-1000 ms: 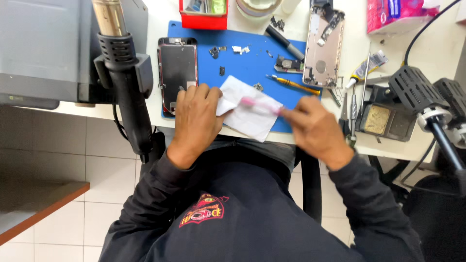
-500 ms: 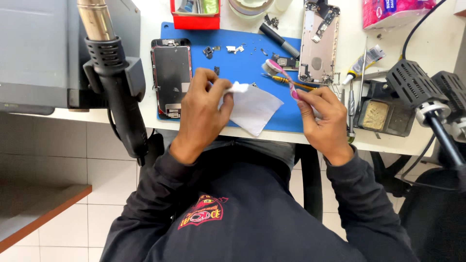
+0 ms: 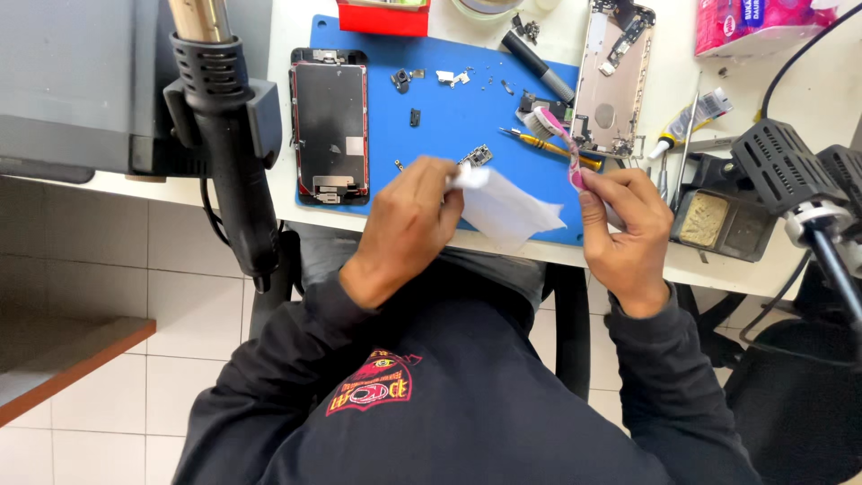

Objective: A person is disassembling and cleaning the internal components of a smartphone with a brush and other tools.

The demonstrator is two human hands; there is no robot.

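Left hand [image 3: 409,224] pinched shut on one corner of a white tissue [image 3: 507,211], lifted just above the near edge of the blue mat [image 3: 449,117]. Right hand [image 3: 628,229] closed around the handle of a pink toothbrush [image 3: 566,148], bristle head up and angled away toward the far right part of the mat, close to the yellow screwdriver [image 3: 548,145] lying there. Tissue spread loosely between both hands, its free end drooping toward the table edge [image 3: 718,269], not touching the brush as far as can be told. On the mat's left side, a black phone screen [image 3: 329,126], face down, flat. Small screws and parts [image 3: 453,78] scattered across the mat's far half, a small circuit board [image 3: 476,155] just beyond the left hand's fingertips. Right of the mat, an opened gold phone shell [image 3: 615,76], inside up. Further right, a glue tube [image 3: 691,121], a tip-cleaner tray [image 3: 727,220], a black stand [image 3: 781,166]. At the far edge, a red box [image 3: 382,16]. At left, a black hot-air gun [image 3: 224,117] hanging nozzle up beside a grey unit [image 3: 81,81]. Dark sleeves and sweatshirt below.
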